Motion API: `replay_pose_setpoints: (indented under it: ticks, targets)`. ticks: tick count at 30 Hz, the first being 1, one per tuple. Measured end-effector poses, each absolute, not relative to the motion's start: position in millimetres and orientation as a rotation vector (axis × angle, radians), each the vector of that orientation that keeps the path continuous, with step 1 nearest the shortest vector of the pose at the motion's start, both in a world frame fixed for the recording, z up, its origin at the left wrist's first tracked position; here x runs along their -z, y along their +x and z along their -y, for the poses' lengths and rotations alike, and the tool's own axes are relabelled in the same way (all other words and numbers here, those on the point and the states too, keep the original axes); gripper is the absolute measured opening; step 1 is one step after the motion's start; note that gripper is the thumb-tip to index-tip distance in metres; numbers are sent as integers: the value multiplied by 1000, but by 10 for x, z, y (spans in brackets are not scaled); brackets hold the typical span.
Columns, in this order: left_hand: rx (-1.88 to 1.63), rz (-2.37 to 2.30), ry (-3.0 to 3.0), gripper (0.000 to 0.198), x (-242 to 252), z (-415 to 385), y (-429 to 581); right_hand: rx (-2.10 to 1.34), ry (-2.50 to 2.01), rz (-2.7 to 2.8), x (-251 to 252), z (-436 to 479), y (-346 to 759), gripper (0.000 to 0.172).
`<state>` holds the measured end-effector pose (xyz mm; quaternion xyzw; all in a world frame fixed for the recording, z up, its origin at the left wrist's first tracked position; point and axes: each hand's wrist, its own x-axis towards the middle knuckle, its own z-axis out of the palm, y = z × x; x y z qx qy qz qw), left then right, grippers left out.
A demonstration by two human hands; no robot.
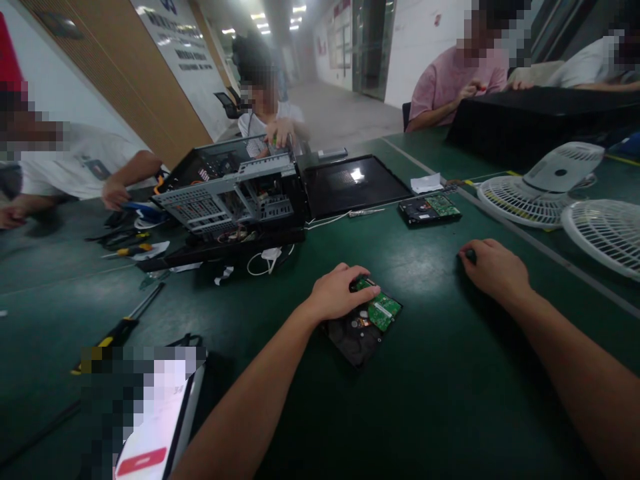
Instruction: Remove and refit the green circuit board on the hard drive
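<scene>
My left hand [341,293] is closed on the upper left edge of a hard drive [357,339], its thumb and a finger reaching over the green circuit board side. The drive lies on the dark green table [425,413] with its board facing up. To the right, my right hand [495,270] rests at the table with its fingers curled round a small dark thing [471,255] with a rounded end; most of it is hidden in the fist. A second hard drive [431,209] lies farther back, between the two hands, touched by neither.
An opened computer case [235,193] stands back left, a co-worker's hand [281,132] on top. Behind lies a black side panel [357,183]. White fan grilles [525,200] are at right. A screwdriver [120,330] and phone [155,420] lie front left.
</scene>
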<state>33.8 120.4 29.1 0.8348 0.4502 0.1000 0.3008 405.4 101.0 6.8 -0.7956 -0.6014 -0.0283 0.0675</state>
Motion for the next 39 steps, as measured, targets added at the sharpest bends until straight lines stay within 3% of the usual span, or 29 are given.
replay_pose_setpoints:
  ticks: [15, 21, 29, 39]
  targets:
    - [-104, -1220, 2333, 60, -395, -1206, 254, 88, -2422, 1876, -115, -874, 3897, 30]
    - [2, -1277, 2149, 64, -457, -1196, 194, 234, -2183, 1854, -210, -704, 3590, 26]
    - [126, -1277, 2072, 65, -555, -1198, 117, -163, -1597, 2230, -401, -518, 2537, 11]
    - [318, -1240, 2069, 78, -518, -1322, 35, -205, -1655, 2182, -288, -398, 2253, 9]
